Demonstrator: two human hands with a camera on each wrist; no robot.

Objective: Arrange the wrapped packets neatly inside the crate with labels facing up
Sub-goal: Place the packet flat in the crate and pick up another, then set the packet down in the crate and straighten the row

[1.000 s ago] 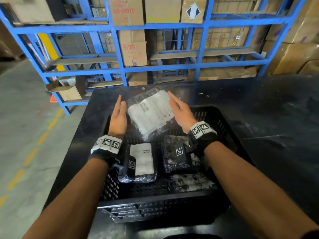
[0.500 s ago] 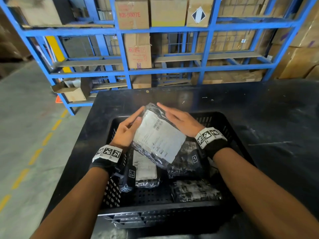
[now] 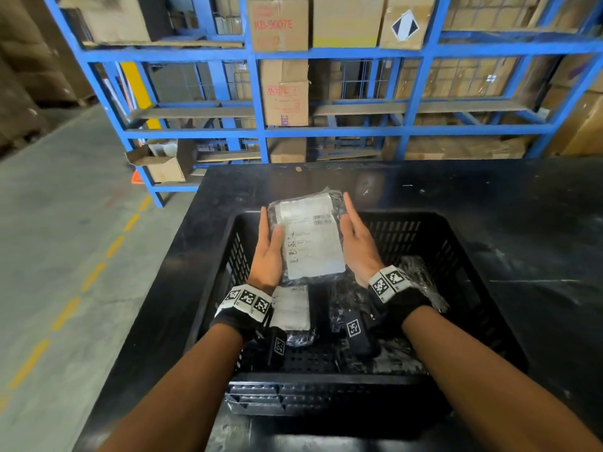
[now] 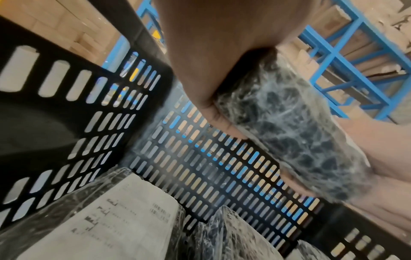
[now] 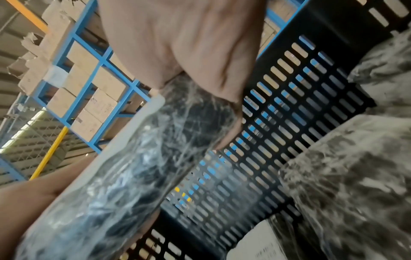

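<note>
Nearest you, a label-up packet (image 3: 290,308) lies on the crate (image 3: 456,230) floor by your left wrist, with darker wrapped packets (image 3: 421,282) bunched under your right wrist, their labels not visible. Above them you've got the held packet (image 3: 310,236) label up, clamped between your left hand (image 3: 267,252) and right hand (image 3: 359,246), fingers straight along its sides, thumbs on top. Placing step, I'd say: lower it flat into the open far part. Watch the crate's far wall. Beyond lie the black bench (image 3: 489,190), then the blue racking (image 3: 261,132) with cartons.
</note>
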